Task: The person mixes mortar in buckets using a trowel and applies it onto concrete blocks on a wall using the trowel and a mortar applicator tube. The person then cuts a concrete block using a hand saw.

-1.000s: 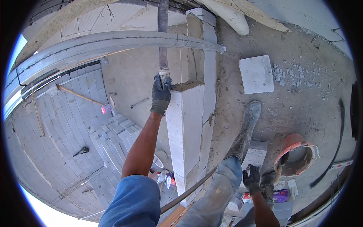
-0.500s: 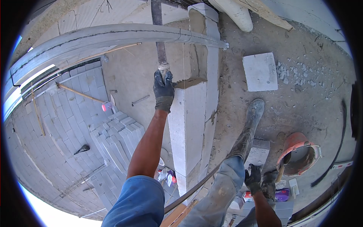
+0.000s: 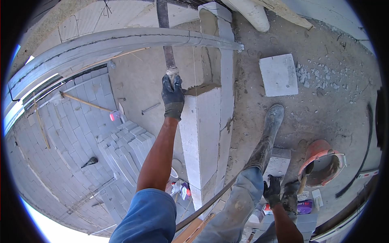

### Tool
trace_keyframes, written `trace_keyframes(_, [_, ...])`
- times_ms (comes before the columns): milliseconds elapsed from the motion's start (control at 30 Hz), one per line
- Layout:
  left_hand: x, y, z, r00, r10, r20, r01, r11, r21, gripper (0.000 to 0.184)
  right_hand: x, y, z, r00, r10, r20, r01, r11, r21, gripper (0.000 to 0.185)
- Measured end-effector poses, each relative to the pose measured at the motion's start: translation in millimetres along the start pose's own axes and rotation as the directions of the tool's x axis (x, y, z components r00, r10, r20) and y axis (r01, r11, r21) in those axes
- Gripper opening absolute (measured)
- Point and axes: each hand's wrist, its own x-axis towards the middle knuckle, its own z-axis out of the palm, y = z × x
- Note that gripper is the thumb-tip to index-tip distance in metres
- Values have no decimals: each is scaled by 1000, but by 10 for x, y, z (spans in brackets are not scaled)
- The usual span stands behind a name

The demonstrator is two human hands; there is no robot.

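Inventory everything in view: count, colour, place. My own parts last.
Flat bar: one, dark, upper centre
Long beam: one, grey, across the top
Block wall: one, whitish, centre
Loose block: one, white, upper right
Rubble: many pieces, pale, right of that block
Stacked blocks: several, grey, left
Bucket: one, orange-red, lower right
Package: one, purple, lower right
Other small items: uncountable
Boots: two, dark, right of centre
Left hand: one, dark-gloved, gripping the bar
Right hand: one, dark-gloved, lower right

left hand (image 3: 173, 92): clenched, arm (image 3: 158, 156) outstretched | right hand (image 3: 273, 188): held low, loosely parted
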Motion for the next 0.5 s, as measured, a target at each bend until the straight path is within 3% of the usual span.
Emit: trace_keyframes(500, [-9,-63,13,1000,23,-10,-23,1000,16,29,-59,13,135,999,-3,-41,4,1000,14,48])
